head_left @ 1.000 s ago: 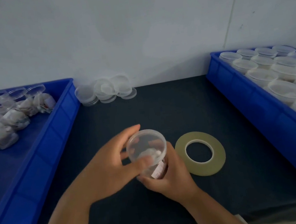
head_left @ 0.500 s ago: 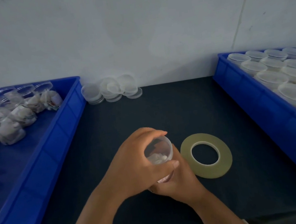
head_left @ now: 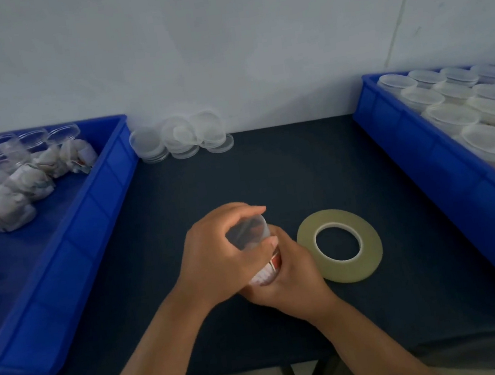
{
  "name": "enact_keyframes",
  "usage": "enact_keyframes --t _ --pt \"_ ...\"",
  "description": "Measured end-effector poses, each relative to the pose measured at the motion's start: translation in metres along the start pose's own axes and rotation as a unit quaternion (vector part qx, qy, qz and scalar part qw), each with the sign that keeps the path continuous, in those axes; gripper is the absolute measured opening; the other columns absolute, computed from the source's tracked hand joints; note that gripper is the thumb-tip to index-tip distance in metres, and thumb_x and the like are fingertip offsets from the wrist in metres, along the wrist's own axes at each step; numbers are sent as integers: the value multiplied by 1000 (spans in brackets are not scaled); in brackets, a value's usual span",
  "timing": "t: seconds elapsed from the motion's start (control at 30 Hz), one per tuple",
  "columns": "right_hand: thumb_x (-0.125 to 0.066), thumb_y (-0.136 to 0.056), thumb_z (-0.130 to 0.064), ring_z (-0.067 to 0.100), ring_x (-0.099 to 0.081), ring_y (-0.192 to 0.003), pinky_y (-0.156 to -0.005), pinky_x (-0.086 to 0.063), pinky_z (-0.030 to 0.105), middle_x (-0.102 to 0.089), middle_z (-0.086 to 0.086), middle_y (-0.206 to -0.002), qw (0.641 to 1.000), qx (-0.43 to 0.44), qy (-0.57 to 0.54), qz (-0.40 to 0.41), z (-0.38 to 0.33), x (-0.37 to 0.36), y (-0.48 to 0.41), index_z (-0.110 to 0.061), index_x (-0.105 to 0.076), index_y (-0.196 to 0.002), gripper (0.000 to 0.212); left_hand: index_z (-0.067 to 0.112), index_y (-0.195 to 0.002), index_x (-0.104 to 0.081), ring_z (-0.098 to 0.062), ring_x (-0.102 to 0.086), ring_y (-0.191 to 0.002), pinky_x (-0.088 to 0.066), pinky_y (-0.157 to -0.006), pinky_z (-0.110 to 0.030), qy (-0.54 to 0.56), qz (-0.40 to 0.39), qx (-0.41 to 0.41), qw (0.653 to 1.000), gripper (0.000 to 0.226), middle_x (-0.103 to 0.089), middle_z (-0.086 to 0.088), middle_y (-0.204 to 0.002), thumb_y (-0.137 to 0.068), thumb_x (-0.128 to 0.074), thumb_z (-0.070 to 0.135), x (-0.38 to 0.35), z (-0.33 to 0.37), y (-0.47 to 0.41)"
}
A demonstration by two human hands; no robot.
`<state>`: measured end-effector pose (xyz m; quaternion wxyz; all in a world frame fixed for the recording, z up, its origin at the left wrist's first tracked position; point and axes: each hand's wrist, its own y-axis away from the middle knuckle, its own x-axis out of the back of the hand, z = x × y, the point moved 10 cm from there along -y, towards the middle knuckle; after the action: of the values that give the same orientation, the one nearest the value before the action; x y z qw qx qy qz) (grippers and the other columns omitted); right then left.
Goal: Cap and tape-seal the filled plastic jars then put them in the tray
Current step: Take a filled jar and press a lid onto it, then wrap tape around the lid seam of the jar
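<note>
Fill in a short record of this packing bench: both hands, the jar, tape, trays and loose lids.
Left hand: grips the lid on the jar
Right hand: holds the jar's lower body
Jar: filled, tilted, between both hands
Tape roll: flat on the table, right of the hands, untouched
Left tray: blue, filled jars
Right tray: blue, rows of lidded jars
Loose lids: stacked by the wall

Forearms come in from bottom edge, converging mid-frame. L hand (head_left: 215, 260) is curled over top of jar (head_left: 268, 271), fingers bent round rim. R hand (head_left: 289, 276) wraps jar's lower body from right side.
</note>
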<state>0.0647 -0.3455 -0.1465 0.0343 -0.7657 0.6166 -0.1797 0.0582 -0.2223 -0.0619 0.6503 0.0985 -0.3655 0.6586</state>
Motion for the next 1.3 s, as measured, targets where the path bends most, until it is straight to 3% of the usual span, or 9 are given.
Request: enact_keyframes --t 0.23,0.4,0.53,0.67,0.87,1.07,1.13,1.2,1.3 --pt "-96 -77 -22 21 -72 -114 -87 -61 31 -72 -5 -122 997 3 -71 23 -7 3 0 -30 -57 -134 69 39 -128 -71 1 -62 -125 -51 -101 -19 -22 -44 -71 996 52 -66 27 -128 -79 -80 52 -3 19 -8" --pt "-94 -81 -6 30 -68 -125 -100 -60 47 -68 6 -135 994 25 -101 28 -17 2 1 -12 -54 -143 74 41 -145 -53 1 -53 -134 -46 -100 -15 39 100 -5 994 85 -55 28 -140 -70 -87 64 5 20 14" --pt "-97 -79 -42 11 -64 -130 -100 -59 33 -64 -14 -141 998 26 24 -60 -28 0 11 -35 -45 -152 90 52 -139 -49 9 -58 -125 -51 -87 -12 100 134 42 985 86 -59 33 -132 -63 -87 66 6 2 33" --pt "-64 -70 -94 -4 -44 -142 -110 -45 27 -43 -28 -160 930 -15 346 -121 -12 47 23 -57 -13 -161 111 51 -138 -50 7 -60 -124 -49 -92 -17 125 107 66 984 85 -60 32 -130 -62 -86 63 9 -23 36" --pt "-57 -90 -80 5 -33 -153 -121 -30 28 -39 -18 -167 842 -96 507 -154 31 109 34 -36 -52 -155 79 50 -143 -48 0 -60 -130 -49 -101 -25 162 65 60 983 86 -61 25 -136 -67 -88 55 2 -45 32" --pt "-59 -95 -69 8 -55 -133 -117 -40 27 -65 -16 -139 853 -66 504 -123 28 110 30 -35 -66 -135 54 48 -154 -34 -4 -45 -146 -41 -112 -26 105 5 22 994 110 -44 24 -156 -61 -90 58 1 -49 24" --pt "-61 -89 -74 -2 -58 -115 -96 -49 21 -65 -22 -116 884 -113 442 -100 26 117 30 -42 -65 -124 48 37 -162 -28 -9 -32 -154 -32 -120 -19 40 35 -1 999 119 -31 12 -165 -62 -88 62 14 -44 27" --pt "-63 -82 -79 -10 -59 -101 -78 -46 15 -62 -29 -105 920 -157 353 -71 18 122 33 -51 -58 -113 42 28 -160 -34 -9 -31 -154 -28 -121 -16 -18 118 -10 993 109 -32 6 -165 -71 -84 64 33 -32 36" --pt "-66 -81 -73 -4 -67 -90 -68 -49 16 -71 -25 -96 966 -139 218 2 -10 122 39 -48 -60 -106 36 29 -145 -54 1 -45 -138 -44 -116 -33 -77 194 -25 978 66 -51 14 -147 -89 -72 59 39 1 50"
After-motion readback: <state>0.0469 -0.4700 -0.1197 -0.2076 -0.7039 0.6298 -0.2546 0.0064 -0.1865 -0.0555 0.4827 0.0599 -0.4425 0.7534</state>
